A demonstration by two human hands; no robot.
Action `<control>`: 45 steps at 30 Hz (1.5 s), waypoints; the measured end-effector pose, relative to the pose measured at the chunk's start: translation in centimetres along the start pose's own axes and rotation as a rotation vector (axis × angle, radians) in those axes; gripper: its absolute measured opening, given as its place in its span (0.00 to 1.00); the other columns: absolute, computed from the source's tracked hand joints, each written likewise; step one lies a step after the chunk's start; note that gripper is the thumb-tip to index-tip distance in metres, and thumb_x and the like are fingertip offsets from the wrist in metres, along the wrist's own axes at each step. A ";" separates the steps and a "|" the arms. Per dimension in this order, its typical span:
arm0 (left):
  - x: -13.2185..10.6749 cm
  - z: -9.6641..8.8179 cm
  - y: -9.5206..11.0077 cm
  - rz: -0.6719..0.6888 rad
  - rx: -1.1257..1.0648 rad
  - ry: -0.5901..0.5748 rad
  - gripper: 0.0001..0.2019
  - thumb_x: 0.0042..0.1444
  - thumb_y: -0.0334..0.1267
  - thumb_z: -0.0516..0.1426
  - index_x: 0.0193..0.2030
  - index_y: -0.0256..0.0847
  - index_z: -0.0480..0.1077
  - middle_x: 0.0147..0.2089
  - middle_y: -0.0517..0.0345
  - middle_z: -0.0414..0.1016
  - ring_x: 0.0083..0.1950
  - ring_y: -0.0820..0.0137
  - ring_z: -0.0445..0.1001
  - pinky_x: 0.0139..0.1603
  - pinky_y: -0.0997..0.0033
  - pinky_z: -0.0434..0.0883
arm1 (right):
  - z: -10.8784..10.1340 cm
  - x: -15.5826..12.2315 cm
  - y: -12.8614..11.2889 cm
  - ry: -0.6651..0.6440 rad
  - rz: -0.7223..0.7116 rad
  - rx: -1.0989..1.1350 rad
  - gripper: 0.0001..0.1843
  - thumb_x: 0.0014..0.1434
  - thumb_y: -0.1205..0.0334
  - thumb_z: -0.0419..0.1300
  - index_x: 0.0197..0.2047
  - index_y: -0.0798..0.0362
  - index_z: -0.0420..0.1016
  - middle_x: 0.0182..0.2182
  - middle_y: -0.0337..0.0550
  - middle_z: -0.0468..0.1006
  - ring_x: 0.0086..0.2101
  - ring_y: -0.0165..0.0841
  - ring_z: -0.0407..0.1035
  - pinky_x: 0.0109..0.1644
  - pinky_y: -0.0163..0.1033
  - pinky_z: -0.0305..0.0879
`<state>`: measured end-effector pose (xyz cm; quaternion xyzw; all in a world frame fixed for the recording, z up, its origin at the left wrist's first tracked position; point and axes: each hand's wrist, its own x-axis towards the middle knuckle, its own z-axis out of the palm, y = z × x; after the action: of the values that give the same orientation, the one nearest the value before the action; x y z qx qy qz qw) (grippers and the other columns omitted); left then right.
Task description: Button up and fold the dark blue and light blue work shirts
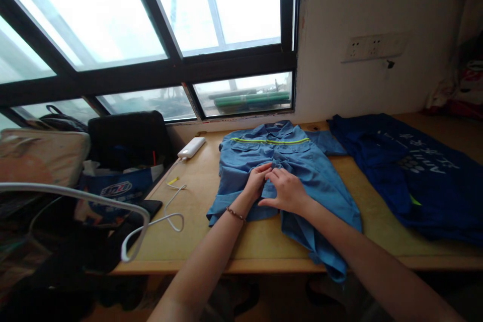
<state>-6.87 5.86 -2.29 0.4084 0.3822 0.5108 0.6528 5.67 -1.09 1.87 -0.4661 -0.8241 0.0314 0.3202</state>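
A light-blue work shirt with a yellow-green stripe across the chest lies on the wooden table, its collar toward the window. Both hands meet at its front placket, below the chest pockets. My left hand, with a beaded bracelet on the wrist, has its fingertips closed on the placket edge. My right hand pinches the same edge from the other side, its thumb held apart lower down. Any button between the fingertips is hidden. One lower corner of the shirt hangs over the table's front edge.
A dark-blue garment with white print lies at the right of the table. To the left are a white power bank and its cable. Bags and a black chair back stand beyond the left edge. Wall sockets are behind.
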 end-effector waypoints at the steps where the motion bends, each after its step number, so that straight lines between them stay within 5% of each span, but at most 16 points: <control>1: 0.2 -0.2 -0.1 0.010 0.003 -0.017 0.20 0.37 0.32 0.63 0.41 0.34 0.73 0.33 0.53 0.76 0.33 0.70 0.72 0.39 0.70 0.67 | 0.0 -0.1 -0.3 -0.061 -0.020 -0.088 0.21 0.42 0.52 0.62 0.38 0.53 0.67 0.37 0.47 0.70 0.39 0.40 0.63 0.41 0.41 0.59; 5: 1.0 -1.0 -0.6 0.146 0.135 -0.113 0.18 0.42 0.32 0.60 0.43 0.35 0.72 0.42 0.50 0.75 0.42 0.67 0.72 0.49 0.64 0.65 | 0.6 -0.3 0.0 -0.168 0.058 -0.191 0.09 0.47 0.63 0.59 0.35 0.52 0.70 0.34 0.45 0.71 0.38 0.37 0.63 0.39 0.38 0.58; 14: 2.3 -2.4 -0.4 0.515 0.738 -0.328 0.27 0.45 0.30 0.57 0.55 0.36 0.62 0.55 0.47 0.65 0.55 0.63 0.64 0.58 0.58 0.59 | 2.0 0.5 4.0 -0.260 0.243 0.244 0.04 0.45 0.62 0.59 0.24 0.54 0.74 0.20 0.38 0.72 0.24 0.28 0.63 0.26 0.32 0.52; 18: 2.0 -2.8 -0.1 0.595 0.894 -0.348 0.27 0.47 0.32 0.56 0.57 0.36 0.59 0.56 0.47 0.63 0.56 0.63 0.62 0.58 0.59 0.58 | 2.5 -0.1 5.7 -0.300 0.317 0.612 0.14 0.48 0.57 0.56 0.19 0.57 0.71 0.15 0.35 0.66 0.19 0.25 0.57 0.23 0.32 0.49; 22: 1.5 -2.7 -0.1 0.647 1.022 -0.358 0.29 0.47 0.32 0.56 0.58 0.37 0.57 0.58 0.46 0.61 0.59 0.62 0.59 0.60 0.59 0.56 | 1.5 -0.8 6.4 -0.365 0.499 1.078 0.14 0.45 0.53 0.59 0.24 0.58 0.73 0.18 0.37 0.70 0.20 0.26 0.61 0.26 0.32 0.55; 28: 0.3 -1.5 0.5 0.642 1.130 -0.269 0.29 0.43 0.32 0.58 0.55 0.37 0.60 0.54 0.48 0.65 0.54 0.63 0.63 0.56 0.62 0.60 | 0.3 -0.5 7.2 -0.270 0.744 1.498 0.08 0.46 0.60 0.60 0.28 0.57 0.73 0.24 0.42 0.76 0.25 0.29 0.69 0.34 0.34 0.64; 33: -0.2 -0.7 1.5 0.465 1.192 -0.058 0.09 0.45 0.35 0.57 0.35 0.37 0.71 0.33 0.56 0.74 0.34 0.70 0.70 0.37 0.71 0.67 | -0.3 -0.1 8.0 -0.219 0.873 1.638 0.10 0.54 0.61 0.52 0.35 0.56 0.72 0.27 0.44 0.77 0.28 0.31 0.72 0.37 0.37 0.67; 38: -0.6 -0.3 1.2 0.268 1.148 -0.349 0.11 0.39 0.41 0.61 0.29 0.37 0.73 0.27 0.59 0.73 0.27 0.73 0.68 0.27 0.76 0.63 | -1.2 -0.2 8.1 -0.192 0.891 1.602 0.10 0.54 0.61 0.52 0.33 0.56 0.72 0.25 0.43 0.77 0.27 0.32 0.72 0.35 0.38 0.68; 45: -1.0 0.1 0.1 0.250 1.129 -0.332 0.09 0.37 0.40 0.61 0.24 0.36 0.71 0.22 0.58 0.72 0.23 0.72 0.68 0.24 0.76 0.62 | -1.3 0.0 8.2 -0.045 0.832 1.447 0.13 0.53 0.54 0.53 0.30 0.54 0.72 0.21 0.42 0.76 0.24 0.34 0.71 0.30 0.38 0.66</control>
<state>-7.00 4.86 -2.13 0.8081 0.4362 0.2312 0.3211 12.54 3.19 0.07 -0.4109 -0.3674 0.6780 0.4863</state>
